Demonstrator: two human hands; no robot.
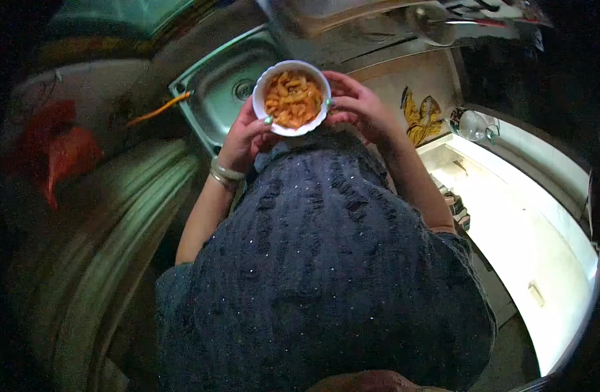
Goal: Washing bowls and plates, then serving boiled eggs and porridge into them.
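Between my two hands is a white bowl [257, 98] with a scalloped rim, held up in front of my body. Chopped orange-yellow food pieces [292, 99] fill it; their exact kind I cannot make out. My left hand [246, 136] grips the bowl's lower left side, thumb on the rim and fingers beneath. On the opposite side my right hand [357, 106] holds the rim with its thumb, its other fingers curled behind the bowl.
A steel sink [215, 81] with a drain lies behind the bowl to the left; an orange strip [159, 108] reaches its edge. At right are a yellow-and-black patterned cloth [423, 117], a clear round glass vessel [473, 125] and a brightly lit surface [515, 228]. Something red [71, 153] is far left.
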